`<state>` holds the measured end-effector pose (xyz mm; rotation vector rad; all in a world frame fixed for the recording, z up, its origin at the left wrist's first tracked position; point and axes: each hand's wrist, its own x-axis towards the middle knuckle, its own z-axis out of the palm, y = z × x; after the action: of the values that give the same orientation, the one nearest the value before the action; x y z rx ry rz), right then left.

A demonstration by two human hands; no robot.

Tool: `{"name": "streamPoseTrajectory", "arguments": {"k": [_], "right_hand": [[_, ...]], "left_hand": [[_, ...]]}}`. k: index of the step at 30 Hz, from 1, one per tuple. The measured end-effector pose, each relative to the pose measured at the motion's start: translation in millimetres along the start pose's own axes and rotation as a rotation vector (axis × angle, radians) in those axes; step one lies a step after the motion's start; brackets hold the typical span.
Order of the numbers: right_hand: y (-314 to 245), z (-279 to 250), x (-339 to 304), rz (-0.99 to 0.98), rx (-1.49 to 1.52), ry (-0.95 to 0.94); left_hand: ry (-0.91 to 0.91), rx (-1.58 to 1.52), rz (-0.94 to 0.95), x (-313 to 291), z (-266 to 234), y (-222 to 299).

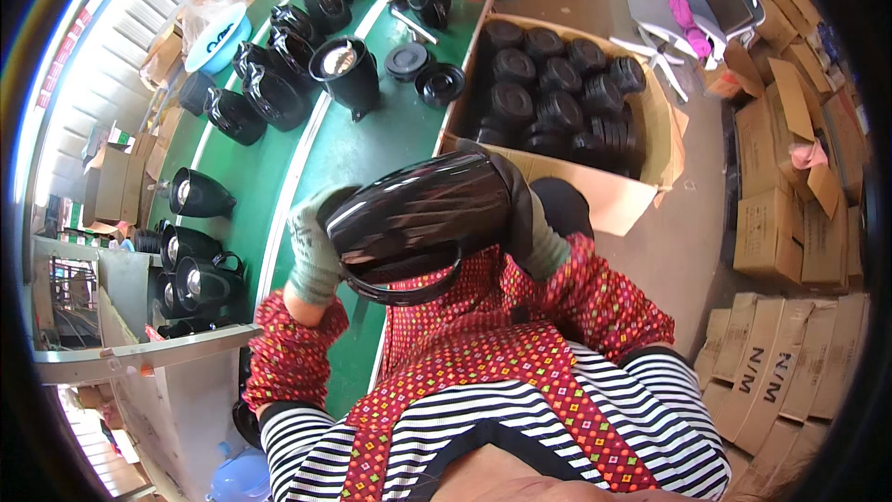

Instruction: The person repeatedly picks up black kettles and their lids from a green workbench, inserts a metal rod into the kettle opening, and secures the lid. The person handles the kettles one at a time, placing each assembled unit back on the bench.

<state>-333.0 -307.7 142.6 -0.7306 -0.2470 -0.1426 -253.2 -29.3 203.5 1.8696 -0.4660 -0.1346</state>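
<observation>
A glossy black vacuum jug (418,214) lies on its side across my front, held between both hands. Its loop handle hangs toward my apron. My left hand (316,244), in a grey-green knitted glove, closes round the left end. At the right end my right hand (537,228), also gloved, grips the jug; its palm side is dark. Beyond it on the green bench (348,144) stands an open black jug (346,72) with a silvery inside. Beside that lie a black round lid (407,61) and another black ring-shaped lid (439,85).
An open cardboard box (595,188) of stacked black lids (560,110) stands right of the bench. Several black jugs (274,93) line the bench's far left; others (200,195) lie nearer. A blue basin (217,37), a grey chair (650,14) and cartons (767,242) surround the bench.
</observation>
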Motion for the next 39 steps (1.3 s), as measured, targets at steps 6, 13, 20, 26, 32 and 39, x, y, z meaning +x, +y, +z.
{"name": "streamPoseTrajectory", "arguments": {"k": [6, 13, 20, 26, 32, 39], "right_hand": [[30, -35, -21, 0.248, -0.106, 0.136], [-50, 20, -23, -0.062, -0.822, -0.143], [-80, 42, 8, -0.312, -1.178, -0.693], [-64, 33, 10, -0.405, -1.094, -0.485], [1, 8, -26, -0.248, -0.676, -0.015], [2, 5, -28, -0.283, -1.009, -0.155]], "left_hand": [[-0.148, 0.449, 0.365, 3, 9, 27], [-0.277, 0.098, 0.258, -72, 62, -122], [-0.386, -1.158, -0.308, -81, 101, -51], [-0.314, -1.285, -0.243, -58, 94, -87], [-0.222, -0.517, -0.01, -51, 40, -132], [-0.106, 0.641, -0.017, -5, -7, 20]]}}
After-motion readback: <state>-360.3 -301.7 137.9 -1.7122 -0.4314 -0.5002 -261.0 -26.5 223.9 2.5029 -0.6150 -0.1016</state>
